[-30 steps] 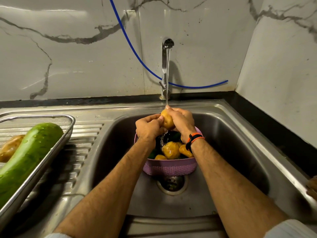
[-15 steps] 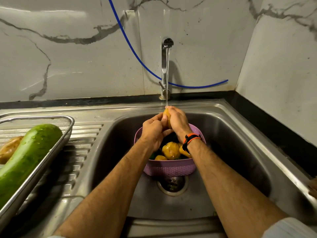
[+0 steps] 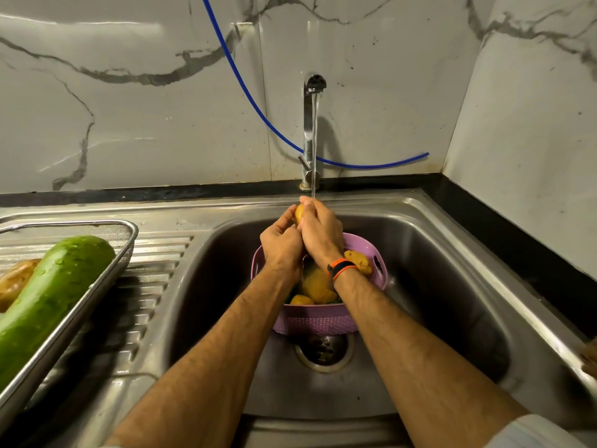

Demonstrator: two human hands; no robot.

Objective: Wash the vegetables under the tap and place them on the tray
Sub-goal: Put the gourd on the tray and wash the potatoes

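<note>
A marble-veined wall backs a steel sink (image 3: 452,270) with a ribbed draining board on its left.

Both hands meet right under the tap (image 3: 310,124), so that the thin stream lands where they join. The left hand (image 3: 282,245) and the right hand (image 3: 319,232) are clasped round one potato (image 3: 299,214), which is raised above the lilac basket (image 3: 315,321); held there, the runoff probably falls back over the unwashed vegetables and down the drain (image 3: 324,350) below.

On the draining board the wire-mesh tray (image 3: 106,273) keeps washed things clear of the basin: a wet green gourd (image 3: 48,302) and a brown potato (image 3: 14,279) beside it.

Only a sliver of the held potato shows between the fingers. The forearms cover much of the basket, where something dark green cannot be named. The tray and gourd are cut off at the left edge.
</note>
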